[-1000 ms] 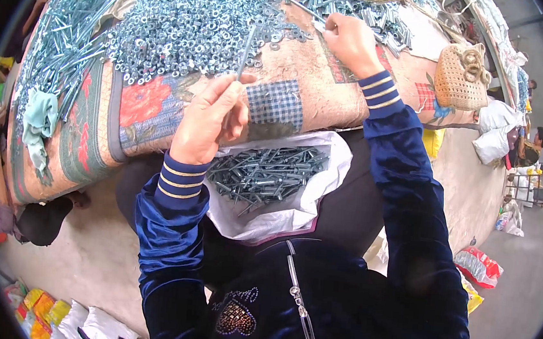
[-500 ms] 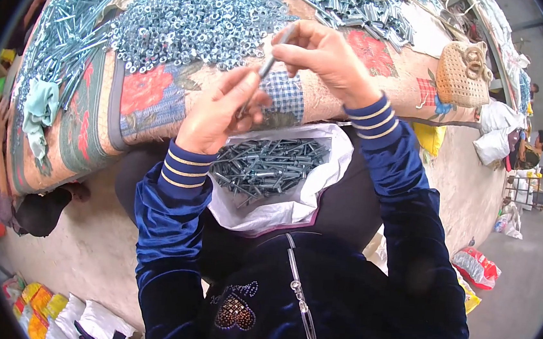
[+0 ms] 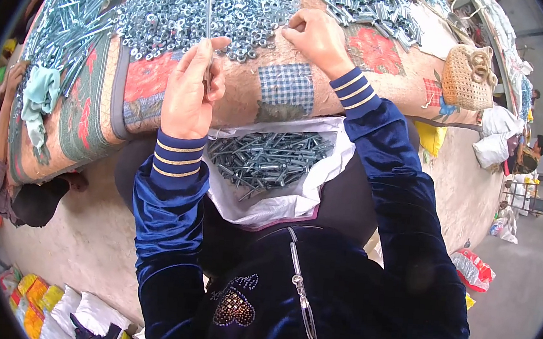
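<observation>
My left hand point(image 3: 191, 88) is closed around a long, thin silver bolt point(image 3: 209, 12), which points up and away over the pile of nuts. Its lower end shows between my fingers. To the right, my right hand point(image 3: 318, 39) is at the right edge of the small metal nuts point(image 3: 188, 17), with thumb and fingers curled together. Whatever those fingertips hold, if anything, is too small to make out. Below both hands, on my lap, a white sack point(image 3: 339, 166) lies open with many metal bolts point(image 3: 266, 156) inside.
Long bolts point(image 3: 70, 29) are heaped at the left, and metal sleeves point(image 3: 379, 14) at the far right. A patchwork cloth point(image 3: 236, 92) covers the work surface. A woven basket point(image 3: 467, 77) is at the right, a pale green rag point(image 3: 40, 101) at the left. Another person's arm point(image 3: 7, 107) reaches in from the left.
My hands were close together on a metal piece above the sack. Now they are apart: the left has moved left with the bolt, the right has moved to the edge of the nuts.
</observation>
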The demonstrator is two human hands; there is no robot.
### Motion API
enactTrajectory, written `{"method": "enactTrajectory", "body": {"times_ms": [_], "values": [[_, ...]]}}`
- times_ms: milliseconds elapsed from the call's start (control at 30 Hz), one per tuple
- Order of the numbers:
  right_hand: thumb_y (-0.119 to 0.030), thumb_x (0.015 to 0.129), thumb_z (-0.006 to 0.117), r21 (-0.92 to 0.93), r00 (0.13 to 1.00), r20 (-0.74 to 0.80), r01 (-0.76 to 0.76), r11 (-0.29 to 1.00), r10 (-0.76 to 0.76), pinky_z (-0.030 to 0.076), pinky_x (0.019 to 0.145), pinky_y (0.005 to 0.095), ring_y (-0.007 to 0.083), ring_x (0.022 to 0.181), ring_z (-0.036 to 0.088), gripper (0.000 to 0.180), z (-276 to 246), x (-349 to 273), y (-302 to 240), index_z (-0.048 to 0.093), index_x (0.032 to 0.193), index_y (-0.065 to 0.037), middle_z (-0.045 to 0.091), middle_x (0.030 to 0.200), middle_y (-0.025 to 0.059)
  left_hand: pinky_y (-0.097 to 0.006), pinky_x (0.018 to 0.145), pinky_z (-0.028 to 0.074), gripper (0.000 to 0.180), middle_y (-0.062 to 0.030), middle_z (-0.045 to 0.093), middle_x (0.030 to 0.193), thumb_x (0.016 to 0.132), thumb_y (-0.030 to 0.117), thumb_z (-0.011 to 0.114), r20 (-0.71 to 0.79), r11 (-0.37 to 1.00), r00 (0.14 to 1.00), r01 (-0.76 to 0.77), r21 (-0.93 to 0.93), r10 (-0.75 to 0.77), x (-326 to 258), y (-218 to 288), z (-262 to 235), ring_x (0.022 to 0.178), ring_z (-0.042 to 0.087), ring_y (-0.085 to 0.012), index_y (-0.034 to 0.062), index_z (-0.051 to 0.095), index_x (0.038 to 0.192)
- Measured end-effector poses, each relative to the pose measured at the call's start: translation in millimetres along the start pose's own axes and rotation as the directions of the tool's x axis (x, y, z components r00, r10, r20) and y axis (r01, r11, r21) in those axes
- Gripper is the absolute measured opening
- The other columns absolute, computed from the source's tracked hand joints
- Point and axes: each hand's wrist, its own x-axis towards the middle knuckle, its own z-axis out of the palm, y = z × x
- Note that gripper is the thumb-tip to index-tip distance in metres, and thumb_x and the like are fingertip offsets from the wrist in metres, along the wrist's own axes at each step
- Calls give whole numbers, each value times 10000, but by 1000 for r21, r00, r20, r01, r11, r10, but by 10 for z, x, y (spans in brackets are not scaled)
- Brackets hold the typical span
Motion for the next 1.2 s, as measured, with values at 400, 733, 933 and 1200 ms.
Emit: {"method": "enactTrajectory", "body": {"times_ms": [400,733,933,1200], "values": [[-116,806,592,47,865,194,462,885,-462,463,726,363,280,818,589,123,-169,-52,-81,556,898,-42,595,831,111,-183,481,332,295,31,479,683,955,250,509,-39,1000,999,30,5,-30,40,-56,-19,581,437,-44,12,584,1112],[-121,775,664,513,965,259,-165,843,32,468,582,241,81,629,567,209,-460,-109,382,625,922,23,629,724,65,-178,485,335,300,27,490,700,959,227,499,21,992,995,98,85,-100,20,-44,71,596,447,-43,14,557,1162],[-152,766,652,385,982,137,66,921,-128,467,574,263,120,612,585,237,-233,-118,276,657,918,31,639,697,87,-172,474,339,284,21,536,706,953,225,513,24,989,991,127,70,-129,-3,-51,80,575,456,-37,28,570,1149],[-156,697,604,-3,960,202,199,980,-194,496,651,378,314,707,628,162,-480,-120,313,684,795,-54,636,721,161,-156,408,257,286,27,518,679,963,239,491,86,987,986,136,88,-143,-25,6,35,487,391,-16,40,558,1156]]}}
